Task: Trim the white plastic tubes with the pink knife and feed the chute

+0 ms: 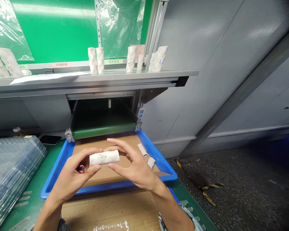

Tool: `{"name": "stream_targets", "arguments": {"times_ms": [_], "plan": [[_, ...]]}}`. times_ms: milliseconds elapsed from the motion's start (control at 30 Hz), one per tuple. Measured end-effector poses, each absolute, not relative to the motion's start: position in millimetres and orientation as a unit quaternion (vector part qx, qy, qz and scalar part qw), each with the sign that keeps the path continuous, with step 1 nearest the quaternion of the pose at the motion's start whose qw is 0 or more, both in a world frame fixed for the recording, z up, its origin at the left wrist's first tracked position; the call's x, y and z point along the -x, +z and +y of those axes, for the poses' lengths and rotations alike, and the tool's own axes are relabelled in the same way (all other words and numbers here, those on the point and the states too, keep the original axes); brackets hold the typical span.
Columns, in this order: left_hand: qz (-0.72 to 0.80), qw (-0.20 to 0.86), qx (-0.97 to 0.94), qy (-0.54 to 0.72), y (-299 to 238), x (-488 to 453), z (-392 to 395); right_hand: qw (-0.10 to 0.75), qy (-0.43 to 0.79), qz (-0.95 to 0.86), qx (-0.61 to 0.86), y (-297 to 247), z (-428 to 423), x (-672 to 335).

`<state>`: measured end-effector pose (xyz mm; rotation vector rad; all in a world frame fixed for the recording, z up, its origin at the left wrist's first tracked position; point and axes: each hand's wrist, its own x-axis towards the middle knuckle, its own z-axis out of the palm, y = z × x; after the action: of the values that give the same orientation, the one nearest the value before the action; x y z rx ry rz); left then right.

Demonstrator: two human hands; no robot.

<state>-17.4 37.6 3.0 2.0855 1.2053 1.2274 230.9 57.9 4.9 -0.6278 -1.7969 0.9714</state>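
Note:
Both my hands hold one white cylindrical part with small holes and a script mark, lying sideways above a blue tray. My left hand pinches its left end and also has a small pink object tucked under the fingers. My right hand grips the right end between thumb and fingers. Two more white parts lie in the tray on brown cardboard, just right of my right hand.
A green conveyor belt ends at the tray's far edge, with a small white piece far back on it. Several white parts stand on the metal shelf above. Clear plastic trays are stacked left. Grey floor lies right.

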Motion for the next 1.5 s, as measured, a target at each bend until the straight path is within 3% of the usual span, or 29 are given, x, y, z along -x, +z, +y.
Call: {"name": "stream_targets", "arguments": {"times_ms": [200, 267, 433, 600, 833, 1033, 1500], "plan": [[0.47, 0.158, -0.741, 0.452, -2, 5, 32, 0.474, 0.092, -0.836, 0.263, -3, 65, -223], [0.477, 0.147, -0.744, 0.444, -2, -1, 29, 0.467, 0.051, -0.848, 0.245, -7, 67, -220], [0.48, 0.154, -0.751, 0.426, 8, 3, 21, 0.485, 0.145, -0.824, 0.254, -11, 68, -218], [0.468, 0.134, -0.782, 0.39, 17, 8, 17, 0.518, 0.143, -0.815, 0.217, -11, 68, -219], [0.456, -0.046, -0.794, 0.399, 11, 4, 18, 0.487, 0.147, -0.834, 0.214, -8, 63, -220], [0.446, -0.135, -0.798, 0.381, 9, 1, 16, 0.469, 0.15, -0.849, 0.19, -1, 60, -221], [0.447, -0.183, -0.802, 0.353, 9, 3, 15, 0.477, 0.143, -0.849, 0.178, -3, 60, -221]]}}
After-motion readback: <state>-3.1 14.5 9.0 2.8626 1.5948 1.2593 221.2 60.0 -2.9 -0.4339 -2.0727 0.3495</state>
